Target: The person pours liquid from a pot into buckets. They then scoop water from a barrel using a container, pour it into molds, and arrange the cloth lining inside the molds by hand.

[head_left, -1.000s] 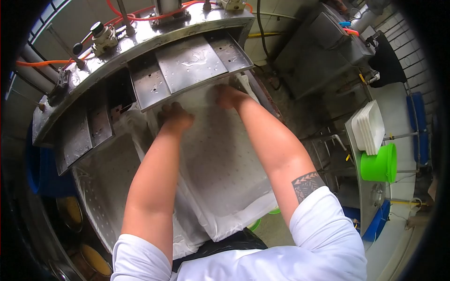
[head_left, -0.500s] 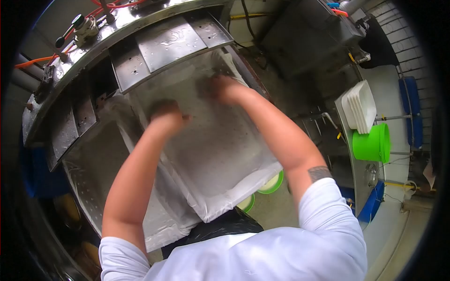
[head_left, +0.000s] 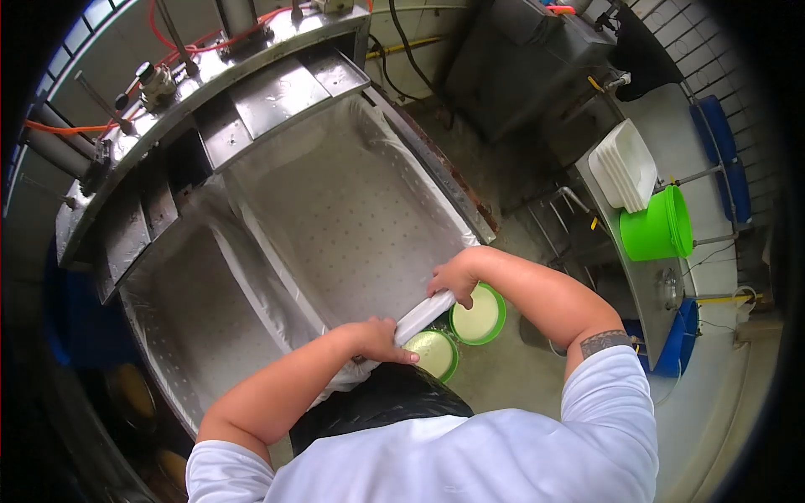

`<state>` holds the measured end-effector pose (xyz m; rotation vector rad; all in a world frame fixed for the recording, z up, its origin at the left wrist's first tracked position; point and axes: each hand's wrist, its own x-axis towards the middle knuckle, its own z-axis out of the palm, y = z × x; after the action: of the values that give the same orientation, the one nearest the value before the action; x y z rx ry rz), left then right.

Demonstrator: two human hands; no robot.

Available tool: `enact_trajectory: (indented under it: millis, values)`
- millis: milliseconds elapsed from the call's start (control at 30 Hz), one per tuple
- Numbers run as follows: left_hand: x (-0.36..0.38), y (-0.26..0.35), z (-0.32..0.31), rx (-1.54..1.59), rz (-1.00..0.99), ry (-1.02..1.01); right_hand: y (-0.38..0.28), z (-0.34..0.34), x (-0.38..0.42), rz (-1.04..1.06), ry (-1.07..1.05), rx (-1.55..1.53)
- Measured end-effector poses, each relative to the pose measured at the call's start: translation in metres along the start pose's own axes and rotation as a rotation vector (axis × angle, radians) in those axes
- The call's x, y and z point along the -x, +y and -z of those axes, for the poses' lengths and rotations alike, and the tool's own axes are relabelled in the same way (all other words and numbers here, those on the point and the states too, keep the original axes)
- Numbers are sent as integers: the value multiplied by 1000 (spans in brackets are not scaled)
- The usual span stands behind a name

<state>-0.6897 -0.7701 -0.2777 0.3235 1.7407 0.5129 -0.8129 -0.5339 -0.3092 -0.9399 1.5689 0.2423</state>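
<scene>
A perforated metal tray [head_left: 352, 226] lined with thin white cloth [head_left: 423, 317] lies before me. My left hand [head_left: 375, 339] grips the cloth at the tray's near edge, its thumb stretched along the outside. At the near right corner my right hand [head_left: 454, 278] holds the same cloth edge, fingers inside the rim and thumb outside. Between both hands the cloth is drawn over the rim. To the left is a second cloth-lined tray [head_left: 197, 293], which neither hand touches.
Two green buckets [head_left: 478, 314] of pale liquid stand on the floor below the near edge. Metal plates [head_left: 281, 94] and a machine frame border the far side. A green bucket [head_left: 658, 225] and stacked white tubs [head_left: 622, 168] are at the right.
Both hands have moved back from the far part of the tray to its near edge and taken hold of the cloth there. The view has shifted, and more of the floor buckets shows.
</scene>
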Motion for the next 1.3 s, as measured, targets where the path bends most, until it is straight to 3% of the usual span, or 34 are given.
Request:
enact_trajectory:
  millis: [100,133,200,233,267,300,333,367,400,500,533,567,600,667,733,800,833,900,933,1000,1033,1067,1133,1200,1267,1300]
  values:
    - [3,-8,6,103,-38,-101,-3,12,10,20,-69,-38]
    - [5,-10,9,171,-60,95,-4,26,22,26,-59,-25]
    - [-2,-18,16,335,-105,575,-1,45,41,43,184,-399]
    - [-6,-17,28,424,-133,869,-1,47,36,134,454,-539]
    - [-8,-17,42,655,-23,993,0,51,31,223,729,-672]
    - [-6,-15,53,887,88,1112,11,55,13,227,730,-664]
    - [-13,-22,55,886,88,1115,27,55,-19,-14,797,-641]
    - [-28,-34,57,939,245,1086,34,59,-36,-257,855,-610]
    - [-36,-43,63,993,401,1055,28,71,-33,-254,858,-602]
    - [-30,-42,90,1068,307,1143,9,105,-27,-92,1189,-730]
    - [-31,-48,102,1060,297,1215,14,113,-34,-92,1182,-731]
    - [-68,-89,114,1158,268,1275,22,123,-41,-167,1069,-786]
    - [-64,-93,123,1159,269,1275,28,133,-47,-239,958,-833]
    - [-47,-92,149,1364,96,1039,32,155,-61,-283,1014,-730]
    - [-44,-90,167,1363,170,1079,33,167,-73,-63,1137,-934]
    - [-39,-93,174,1360,253,1116,33,179,-79,-159,1090,-851]
    - [-36,-94,184,1358,195,1141,36,190,-78,-253,1060,-762]
    - [-48,-99,199,1397,90,1213,32,203,-77,-234,1094,-753]
    - [-71,-122,206,1400,92,1208,30,204,-76,-213,1129,-759]
    - [-109,-180,214,1114,112,1252,41,210,-74,-221,1098,-797]
    - [-59,-146,215,1366,16,1242,49,220,-74,-220,1076,-816]
    - [-46,-133,223,1373,19,1241,53,230,-76,-220,1069,-813]
    - [-43,-125,242,1184,180,1455,61,244,-85,-282,998,-482]
    - [-46,-144,247,1113,282,1440,64,254,-94,-332,917,-168]
    - [-49,-168,254,1311,-65,1293,64,275,-95,-347,865,2]
    - [-42,-159,258,1320,-59,1289,59,286,-87,-245,957,-320]
